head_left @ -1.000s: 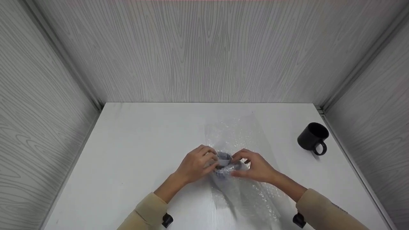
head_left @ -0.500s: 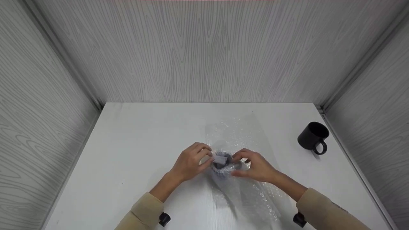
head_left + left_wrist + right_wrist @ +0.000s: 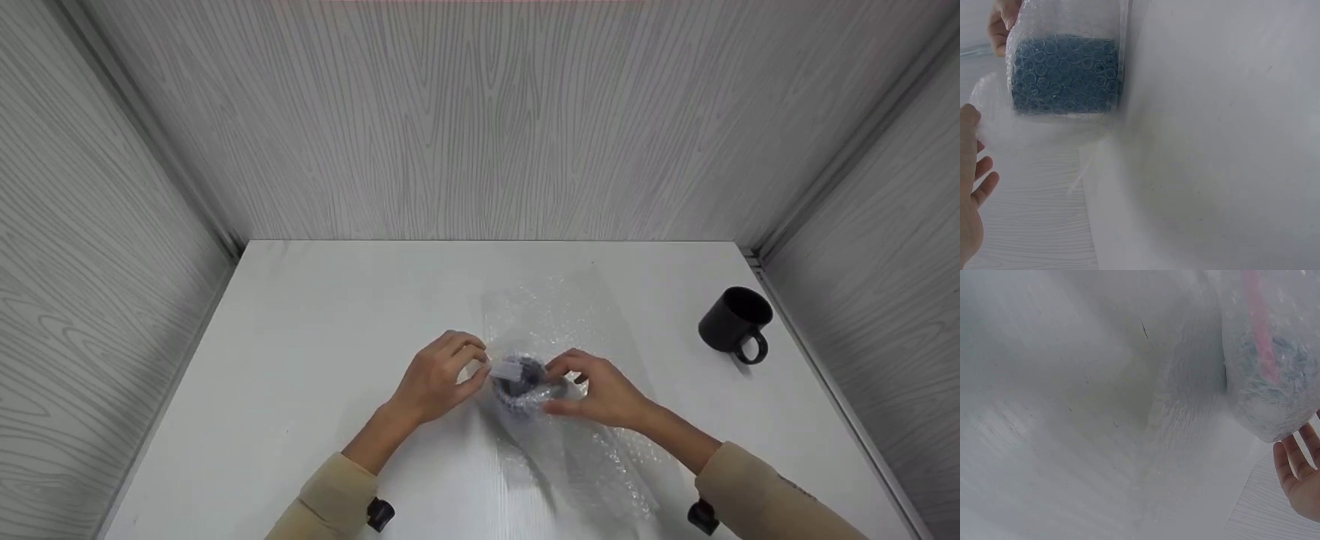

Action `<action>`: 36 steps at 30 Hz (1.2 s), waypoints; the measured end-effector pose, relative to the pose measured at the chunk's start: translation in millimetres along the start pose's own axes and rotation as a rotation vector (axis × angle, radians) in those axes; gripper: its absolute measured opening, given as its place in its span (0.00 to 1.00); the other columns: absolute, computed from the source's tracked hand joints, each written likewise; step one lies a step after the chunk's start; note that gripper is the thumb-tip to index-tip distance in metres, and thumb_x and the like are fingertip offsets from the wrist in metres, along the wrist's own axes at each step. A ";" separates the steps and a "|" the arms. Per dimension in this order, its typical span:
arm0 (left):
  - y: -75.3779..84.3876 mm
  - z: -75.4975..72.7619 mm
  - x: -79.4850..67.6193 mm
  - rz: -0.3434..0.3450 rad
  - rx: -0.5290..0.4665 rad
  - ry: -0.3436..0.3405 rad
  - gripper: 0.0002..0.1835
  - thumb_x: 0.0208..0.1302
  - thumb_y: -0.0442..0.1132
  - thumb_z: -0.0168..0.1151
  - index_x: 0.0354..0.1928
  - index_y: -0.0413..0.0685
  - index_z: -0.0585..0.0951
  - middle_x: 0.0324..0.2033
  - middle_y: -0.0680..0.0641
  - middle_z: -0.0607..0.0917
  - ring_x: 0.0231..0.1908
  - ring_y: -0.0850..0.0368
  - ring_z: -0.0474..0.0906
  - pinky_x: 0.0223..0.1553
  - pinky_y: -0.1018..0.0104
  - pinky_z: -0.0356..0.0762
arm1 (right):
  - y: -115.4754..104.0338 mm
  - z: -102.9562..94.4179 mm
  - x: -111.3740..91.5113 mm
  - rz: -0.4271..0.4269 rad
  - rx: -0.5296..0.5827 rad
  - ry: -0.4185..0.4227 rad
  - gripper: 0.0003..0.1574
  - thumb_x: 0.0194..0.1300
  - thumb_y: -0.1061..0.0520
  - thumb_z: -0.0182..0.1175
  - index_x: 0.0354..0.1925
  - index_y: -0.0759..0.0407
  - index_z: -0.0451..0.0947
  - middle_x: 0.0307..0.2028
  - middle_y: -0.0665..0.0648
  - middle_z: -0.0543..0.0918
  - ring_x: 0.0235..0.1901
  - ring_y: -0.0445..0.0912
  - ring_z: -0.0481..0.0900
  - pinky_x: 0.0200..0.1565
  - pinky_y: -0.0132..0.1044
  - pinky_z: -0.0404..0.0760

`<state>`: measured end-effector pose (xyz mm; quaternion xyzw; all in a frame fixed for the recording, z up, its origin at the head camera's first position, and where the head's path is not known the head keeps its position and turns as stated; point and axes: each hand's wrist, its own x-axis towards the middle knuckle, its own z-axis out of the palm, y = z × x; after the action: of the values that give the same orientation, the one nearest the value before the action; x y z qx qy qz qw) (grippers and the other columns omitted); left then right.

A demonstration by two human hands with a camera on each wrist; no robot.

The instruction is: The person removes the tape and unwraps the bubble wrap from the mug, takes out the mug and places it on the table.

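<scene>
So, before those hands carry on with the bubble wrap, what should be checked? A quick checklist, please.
1. Left hand has a grip: ok, it pinches a clear flap.
2. Right hand steadies the other side: ok, its fingers and thumb are on the bubble wrap.
3. Sides of the blue object covered: ok on the side the left wrist view shows.
4. Top fully covered: not ok, the flap reaches only partway over the dark opening.
5. Black mug out of the way: ok, it stands apart, to the right.
6. Object undamaged: cannot tell, the bubbles blur it.
</scene>
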<state>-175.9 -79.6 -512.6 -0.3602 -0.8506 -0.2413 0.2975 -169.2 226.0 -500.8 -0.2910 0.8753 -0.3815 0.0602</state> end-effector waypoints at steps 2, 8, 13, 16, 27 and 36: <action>-1.1 -1.1 -0.8 -0.008 0.003 0.001 0.08 0.63 0.38 0.76 0.40 0.50 0.85 0.43 0.53 0.87 0.46 0.57 0.85 0.47 0.66 0.87 | -0.2 -0.2 -0.5 0.002 0.004 -0.001 0.21 0.60 0.40 0.78 0.48 0.43 0.86 0.55 0.50 0.87 0.54 0.49 0.85 0.50 0.54 0.85; -6.9 -4.7 -4.4 -0.039 0.010 0.012 0.09 0.61 0.37 0.77 0.40 0.50 0.85 0.43 0.52 0.87 0.47 0.57 0.85 0.47 0.66 0.87 | 0.3 0.1 -1.0 -0.001 0.002 0.000 0.21 0.60 0.40 0.78 0.49 0.42 0.86 0.56 0.50 0.87 0.55 0.48 0.85 0.50 0.51 0.84; -13.0 -7.3 -6.0 -0.044 0.018 0.040 0.09 0.60 0.35 0.77 0.39 0.51 0.85 0.42 0.52 0.87 0.45 0.56 0.85 0.45 0.66 0.87 | 0.5 0.8 -0.8 0.000 0.007 -0.004 0.22 0.60 0.41 0.78 0.49 0.43 0.86 0.56 0.51 0.87 0.55 0.49 0.85 0.51 0.50 0.84; -16.0 -8.4 -6.2 -0.053 0.022 0.043 0.09 0.60 0.35 0.77 0.40 0.50 0.85 0.42 0.52 0.87 0.45 0.56 0.85 0.45 0.65 0.87 | 0.7 1.0 -0.7 0.003 0.010 -0.003 0.21 0.60 0.41 0.78 0.49 0.43 0.86 0.56 0.51 0.87 0.55 0.49 0.85 0.51 0.50 0.84; -23.2 -11.0 -8.0 -0.140 0.062 0.026 0.08 0.62 0.36 0.76 0.40 0.51 0.85 0.42 0.52 0.87 0.45 0.55 0.84 0.46 0.65 0.87 | 0.4 -0.3 0.2 0.001 0.017 -0.006 0.21 0.60 0.41 0.78 0.48 0.43 0.86 0.55 0.49 0.87 0.53 0.48 0.85 0.51 0.49 0.84; -31.5 -8.9 -11.4 -0.205 0.088 0.024 0.07 0.63 0.36 0.75 0.40 0.50 0.84 0.42 0.51 0.87 0.47 0.54 0.85 0.46 0.63 0.88 | 0.3 0.6 -0.2 0.022 0.012 -0.003 0.23 0.60 0.40 0.78 0.50 0.45 0.86 0.56 0.50 0.86 0.55 0.49 0.84 0.51 0.51 0.84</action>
<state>-190.3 -110.2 -520.3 -0.2549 -0.8892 -0.2372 0.2969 -168.9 225.9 -501.4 -0.2815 0.8760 -0.3858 0.0677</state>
